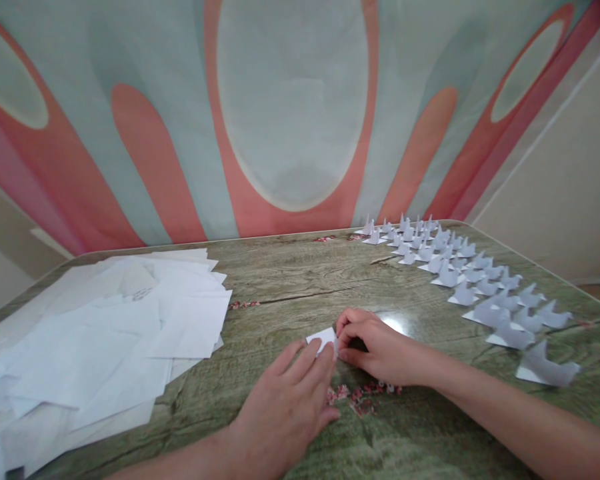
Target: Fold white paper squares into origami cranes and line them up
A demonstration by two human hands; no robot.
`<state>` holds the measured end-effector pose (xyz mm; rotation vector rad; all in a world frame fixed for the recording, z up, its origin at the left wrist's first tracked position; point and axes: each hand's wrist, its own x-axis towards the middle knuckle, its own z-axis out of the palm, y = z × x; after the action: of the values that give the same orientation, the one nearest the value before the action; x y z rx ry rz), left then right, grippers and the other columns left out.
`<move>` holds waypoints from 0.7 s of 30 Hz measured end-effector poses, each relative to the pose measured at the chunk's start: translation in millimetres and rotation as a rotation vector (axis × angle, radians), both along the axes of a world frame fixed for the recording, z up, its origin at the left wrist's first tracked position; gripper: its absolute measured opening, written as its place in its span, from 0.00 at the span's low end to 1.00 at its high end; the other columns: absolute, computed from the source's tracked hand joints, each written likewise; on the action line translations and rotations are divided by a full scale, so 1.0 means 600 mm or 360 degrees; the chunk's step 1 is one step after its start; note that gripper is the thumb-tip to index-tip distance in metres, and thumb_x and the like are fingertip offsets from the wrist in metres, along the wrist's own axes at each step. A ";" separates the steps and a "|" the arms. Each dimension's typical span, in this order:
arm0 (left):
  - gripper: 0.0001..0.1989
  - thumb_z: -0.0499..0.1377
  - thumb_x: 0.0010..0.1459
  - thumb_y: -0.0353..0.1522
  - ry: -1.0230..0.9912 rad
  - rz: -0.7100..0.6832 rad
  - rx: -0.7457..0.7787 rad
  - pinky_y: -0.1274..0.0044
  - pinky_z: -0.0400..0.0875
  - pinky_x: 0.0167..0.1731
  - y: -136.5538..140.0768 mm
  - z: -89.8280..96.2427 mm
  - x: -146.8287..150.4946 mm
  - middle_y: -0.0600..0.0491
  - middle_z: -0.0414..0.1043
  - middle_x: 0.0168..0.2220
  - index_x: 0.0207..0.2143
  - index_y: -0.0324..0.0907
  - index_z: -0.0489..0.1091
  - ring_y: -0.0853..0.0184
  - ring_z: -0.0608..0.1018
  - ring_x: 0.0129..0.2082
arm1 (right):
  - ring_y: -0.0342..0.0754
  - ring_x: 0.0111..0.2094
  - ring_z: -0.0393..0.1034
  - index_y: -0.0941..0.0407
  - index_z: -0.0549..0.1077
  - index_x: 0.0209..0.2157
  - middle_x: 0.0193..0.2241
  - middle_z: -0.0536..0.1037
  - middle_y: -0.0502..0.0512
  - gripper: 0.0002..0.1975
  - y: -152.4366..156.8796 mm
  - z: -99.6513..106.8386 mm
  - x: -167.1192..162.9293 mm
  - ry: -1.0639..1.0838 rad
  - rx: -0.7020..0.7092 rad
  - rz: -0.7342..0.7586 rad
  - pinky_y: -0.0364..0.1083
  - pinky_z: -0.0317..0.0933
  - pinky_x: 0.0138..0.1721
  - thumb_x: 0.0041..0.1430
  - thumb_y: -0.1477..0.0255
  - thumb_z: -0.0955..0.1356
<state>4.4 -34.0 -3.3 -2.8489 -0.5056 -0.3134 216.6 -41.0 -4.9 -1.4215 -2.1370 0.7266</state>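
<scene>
A small folded piece of white paper [322, 336] lies on the wooden-patterned table between my hands. My left hand [293, 393] rests over it, fingers stretched out and pressing its near part flat. At the paper's right edge, my right hand [367, 343] is closed, thumb and fingertips pinching that side. The exact fold under the fingers is partly hidden by both hands.
Several folded paper birds [464, 292] stand in rows along the right side of the table [290, 280]. A broad, loose pile of white paper sheets [110, 333] covers the left side. Behind the table hangs a patterned backdrop [290, 220].
</scene>
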 end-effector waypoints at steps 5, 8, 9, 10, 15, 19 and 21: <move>0.29 0.43 0.61 0.47 0.0131 0.0071 -0.0088 0.67 0.48 0.56 0.004 -0.002 -0.006 0.47 0.57 0.58 0.56 0.36 0.58 0.58 0.58 0.58 | 0.44 0.34 0.65 0.57 0.71 0.25 0.32 0.71 0.51 0.05 0.002 -0.001 0.000 -0.0041 0.0021 0.0009 0.45 0.58 0.39 0.50 0.80 0.66; 0.30 0.40 0.61 0.48 0.0190 0.0091 -0.0173 0.66 0.48 0.56 0.007 0.000 -0.007 0.46 0.53 0.60 0.57 0.37 0.55 0.57 0.55 0.59 | 0.44 0.35 0.65 0.57 0.71 0.26 0.32 0.71 0.51 0.05 0.001 0.002 0.001 -0.0039 0.0037 0.0024 0.45 0.58 0.40 0.51 0.80 0.65; 0.31 0.40 0.61 0.48 0.0205 0.0104 -0.0211 0.66 0.49 0.56 0.008 0.000 -0.007 0.46 0.52 0.60 0.58 0.37 0.55 0.57 0.55 0.60 | 0.44 0.35 0.65 0.57 0.71 0.26 0.32 0.71 0.51 0.05 0.001 0.004 0.001 -0.0034 0.0034 0.0024 0.44 0.58 0.40 0.51 0.80 0.65; 0.31 0.40 0.61 0.49 0.0224 0.0117 -0.0257 0.66 0.50 0.56 0.009 0.000 -0.006 0.47 0.52 0.61 0.58 0.38 0.54 0.56 0.55 0.60 | 0.44 0.35 0.65 0.57 0.71 0.26 0.33 0.71 0.51 0.05 0.000 0.006 0.001 -0.0030 0.0029 0.0022 0.44 0.58 0.40 0.51 0.79 0.65; 0.32 0.39 0.60 0.50 0.0265 0.0159 -0.0435 0.67 0.53 0.55 0.015 -0.002 -0.004 0.46 0.50 0.61 0.59 0.39 0.52 0.57 0.56 0.60 | 0.43 0.35 0.66 0.57 0.71 0.26 0.33 0.72 0.51 0.05 0.001 0.010 0.000 -0.0010 0.0011 0.0023 0.44 0.58 0.40 0.52 0.79 0.65; 0.34 0.40 0.58 0.52 0.0287 0.0130 -0.0517 0.67 0.52 0.55 0.023 0.005 -0.006 0.46 0.51 0.61 0.59 0.41 0.51 0.58 0.56 0.59 | 0.43 0.35 0.66 0.57 0.70 0.26 0.34 0.72 0.52 0.05 0.000 0.010 0.005 0.0032 0.0022 0.0058 0.43 0.59 0.40 0.52 0.80 0.65; 0.34 0.40 0.58 0.52 0.0305 0.0102 -0.0539 0.66 0.52 0.55 0.026 0.010 -0.006 0.46 0.50 0.61 0.60 0.41 0.50 0.58 0.56 0.60 | 0.43 0.36 0.67 0.57 0.70 0.28 0.35 0.73 0.52 0.05 -0.002 0.015 0.011 0.0055 0.0027 0.0089 0.43 0.60 0.41 0.53 0.80 0.65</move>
<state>0.7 -18.4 2.9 -3.1328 -0.6637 0.0649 223.3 -42.4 3.9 -1.3359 -2.1587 0.7463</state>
